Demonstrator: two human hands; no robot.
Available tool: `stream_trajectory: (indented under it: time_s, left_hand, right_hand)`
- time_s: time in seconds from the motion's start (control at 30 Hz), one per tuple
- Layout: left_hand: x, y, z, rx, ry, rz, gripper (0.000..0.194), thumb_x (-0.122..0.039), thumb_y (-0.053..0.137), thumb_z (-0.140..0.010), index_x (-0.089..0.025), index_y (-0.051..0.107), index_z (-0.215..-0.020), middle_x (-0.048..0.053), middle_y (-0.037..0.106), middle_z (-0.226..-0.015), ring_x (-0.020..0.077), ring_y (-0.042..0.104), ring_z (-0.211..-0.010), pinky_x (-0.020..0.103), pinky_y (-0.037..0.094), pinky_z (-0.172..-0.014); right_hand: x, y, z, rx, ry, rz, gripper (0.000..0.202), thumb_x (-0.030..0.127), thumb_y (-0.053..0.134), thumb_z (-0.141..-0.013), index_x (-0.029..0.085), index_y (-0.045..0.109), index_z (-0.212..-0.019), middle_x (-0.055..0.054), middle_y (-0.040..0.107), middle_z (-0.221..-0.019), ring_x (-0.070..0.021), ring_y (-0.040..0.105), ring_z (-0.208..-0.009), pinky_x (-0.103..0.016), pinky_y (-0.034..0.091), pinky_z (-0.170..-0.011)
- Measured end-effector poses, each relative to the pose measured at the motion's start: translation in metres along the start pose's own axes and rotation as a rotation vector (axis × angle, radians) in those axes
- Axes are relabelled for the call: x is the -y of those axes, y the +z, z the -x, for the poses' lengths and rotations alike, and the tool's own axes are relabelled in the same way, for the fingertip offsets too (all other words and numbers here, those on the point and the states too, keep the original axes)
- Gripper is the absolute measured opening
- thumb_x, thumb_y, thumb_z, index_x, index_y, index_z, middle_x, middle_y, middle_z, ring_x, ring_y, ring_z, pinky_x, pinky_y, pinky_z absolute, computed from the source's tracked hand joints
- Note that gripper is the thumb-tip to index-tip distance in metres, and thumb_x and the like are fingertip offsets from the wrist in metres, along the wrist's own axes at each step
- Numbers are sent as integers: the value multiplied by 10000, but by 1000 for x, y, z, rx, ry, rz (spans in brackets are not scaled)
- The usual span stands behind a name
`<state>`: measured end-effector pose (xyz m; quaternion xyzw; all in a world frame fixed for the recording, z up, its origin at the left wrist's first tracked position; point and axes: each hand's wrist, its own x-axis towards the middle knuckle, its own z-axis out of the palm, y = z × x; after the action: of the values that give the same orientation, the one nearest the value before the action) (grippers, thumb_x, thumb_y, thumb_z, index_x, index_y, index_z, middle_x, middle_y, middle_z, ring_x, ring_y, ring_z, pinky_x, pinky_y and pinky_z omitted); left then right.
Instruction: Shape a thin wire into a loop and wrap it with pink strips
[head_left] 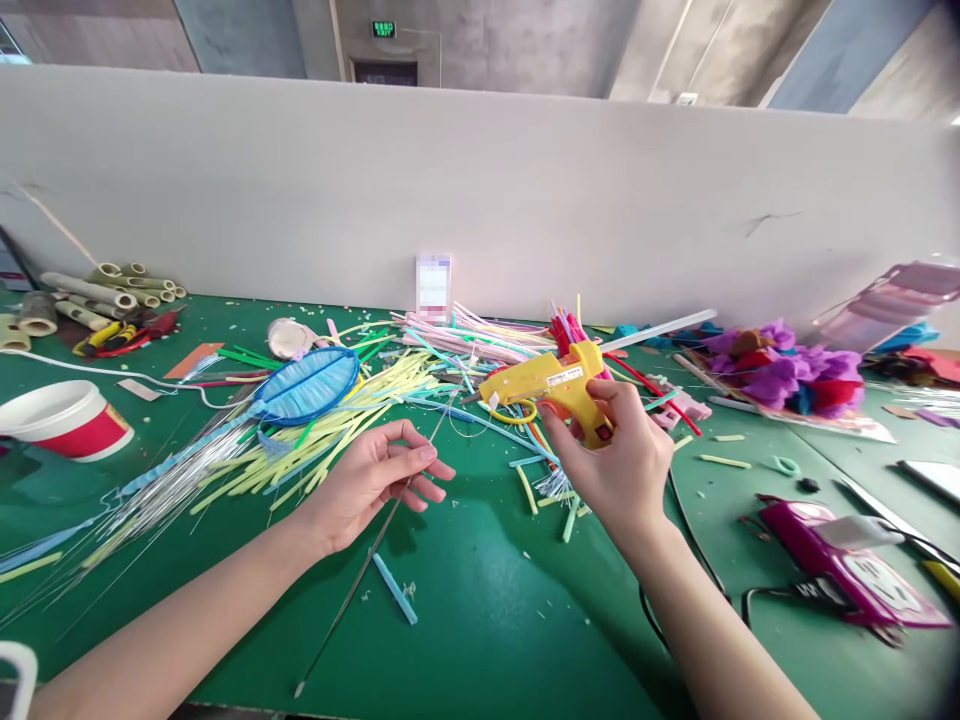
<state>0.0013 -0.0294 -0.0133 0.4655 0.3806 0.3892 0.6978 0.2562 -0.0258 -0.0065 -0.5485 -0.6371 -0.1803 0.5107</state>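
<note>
"So, the left hand: entry?"

"Holds 1 thin wire, pinched between thumb and fingers, the other fingers loosely spread. Wire slants; lower end, pale-tipped, towards the near edge of the green worktop; upper end by the nozzle of the glue gun."

"And the right hand?"

"Wrapped round the handle of that glue gun: yellow, 1 piece, raised above the worktop, nozzle pointing left. 1 translucent glue stick juts from the rear."

"Nozzle and wire: in contact?"

"Cannot tell; very near each other."

"Other stock, left side?"

"1 red-and-white paper cup. 1 oval frame, blue rim, light-blue covering, just beside a spread of yellow strips. Bamboo tubes, piled by the far panel."

"Right side?"

"Purple and red craft pieces, heaped; 1 magenta power strip, with a white adapter on top."
</note>
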Motion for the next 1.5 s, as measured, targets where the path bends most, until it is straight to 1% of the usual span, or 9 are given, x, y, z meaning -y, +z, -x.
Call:
stream_trajectory:
  time_s: [0.17, 0.4, 0.7, 0.87, 1.03, 1.2, 1.37, 1.5]
  left_hand:
    - [0, 2, 2, 12, -8, -10, 261, -322, 757, -830, -170, 545, -811, 66, 785, -837, 122, 721, -616, 157, 542, -516]
    - [0, 2, 1, 23, -5, -20, 251, -315, 746, -841, -170, 543, -821, 65, 788, -841, 118, 725, -612, 150, 543, -517]
    - [0, 2, 1, 36, -11, -18, 248, -318, 739, -851, -168, 542, -832, 59, 789, -841, 119, 730, -623, 151, 545, -527]
    - [1, 2, 0, 33, -9, -20, 242, -313, 735, -855, -169, 541, -835, 63, 791, -850, 121, 731, -625, 154, 545, -531]
    - [2, 1, 0, 34, -9, -27, 240, -307, 731, -860, -170, 536, -835, 64, 792, -851, 120, 731, -626, 152, 544, -531]
    - [3, 1, 0, 36, -11, -29, 240, -315, 727, -865, -172, 536, -840, 64, 792, -856, 121, 735, -636, 152, 547, -534]
    - [3, 1, 1, 33, -12, -36, 243, -317, 729, -864, -173, 535, -839, 62, 791, -860, 118, 734, -637, 149, 546, -533]
    - [2, 1, 1, 34, -12, -32, 241, -318, 727, -866, -174, 536, -835, 62, 791, -859, 119, 735, -640, 150, 548, -537]
  right_hand:
    - [0, 0, 3, 16, -70, 73, 302, 427, 692, -810, 223, 573, -999, -41, 729, -825, -170, 652, -541, -276, 510, -496]
    - [-1, 0, 2, 4, -116, 61, 288, 370, 709, -815, 211, 566, -1010, -29, 729, -821, -146, 635, -514, -247, 493, -485]
    - [-2, 0, 3, -14, -145, 61, 281, 354, 698, -831, 220, 560, -1036, -35, 737, -870, -165, 684, -611, -245, 516, -530]
    - [-2, -1, 2, -19, -145, 84, 260, 355, 684, -839, 221, 564, -1027, -34, 734, -857, -152, 654, -562, -244, 499, -515]
    - [-2, -2, 1, -26, -150, 88, 244, 337, 683, -842, 222, 565, -1021, -40, 740, -879, -157, 665, -586, -245, 500, -534]
    - [-2, -2, 0, -38, -165, 76, 238, 315, 696, -840, 220, 565, -1015, -23, 734, -836, -142, 647, -552, -230, 486, -514]
    - [-2, -4, 1, -44, -159, 81, 233, 340, 688, -842, 226, 570, -1008, -15, 727, -818, -135, 638, -533, -229, 484, -499]
    - [0, -4, 1, -36, -110, 75, 316, 405, 717, -804, 226, 564, -1015, -3, 716, -798, -133, 639, -523, -230, 494, -494]
